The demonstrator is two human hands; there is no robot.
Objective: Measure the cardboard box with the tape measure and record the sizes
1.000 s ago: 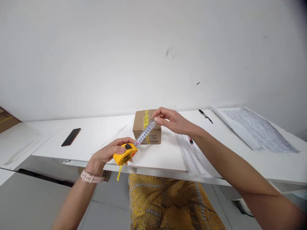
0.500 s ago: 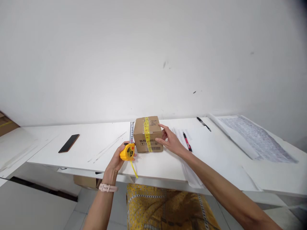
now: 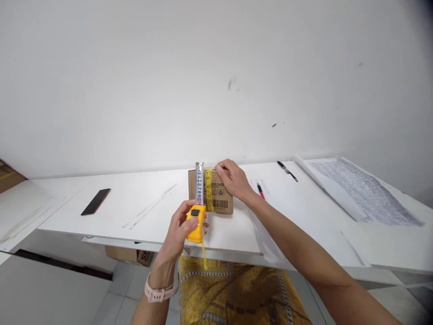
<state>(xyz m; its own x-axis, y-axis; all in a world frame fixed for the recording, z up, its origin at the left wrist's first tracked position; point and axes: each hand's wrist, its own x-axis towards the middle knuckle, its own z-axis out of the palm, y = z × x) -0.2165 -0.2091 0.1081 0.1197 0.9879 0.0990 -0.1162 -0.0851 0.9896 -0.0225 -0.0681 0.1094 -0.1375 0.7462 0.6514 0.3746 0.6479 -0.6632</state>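
Note:
A small cardboard box point(image 3: 221, 192) with printed marks and a strip of yellow tape point(image 3: 209, 189) sits on the white table. My left hand point(image 3: 182, 221) is closed round a yellow tape measure point(image 3: 195, 230), thumb on its case near the black button. From the case, the metal blade point(image 3: 200, 180) runs away from me across the left part of the box face, its end reaching past the box's far edge. A yellow strap hangs from the case. My right hand point(image 3: 233, 178) grips the box at its far right edge, fingertips partly hidden behind it.
To the left lies a dark phone point(image 3: 96, 201). Right of the box are a red and black pen point(image 3: 260, 191) on white paper sheets point(image 3: 297, 221), a black pen point(image 3: 287, 171) and a printed sheet point(image 3: 365, 189). Behind the white table point(image 3: 142, 198) rises a wall.
The box has been turned so another printed face shows. My left hand moved right, bringing the blade from beside the box across it. My right hand shifted to the far edge.

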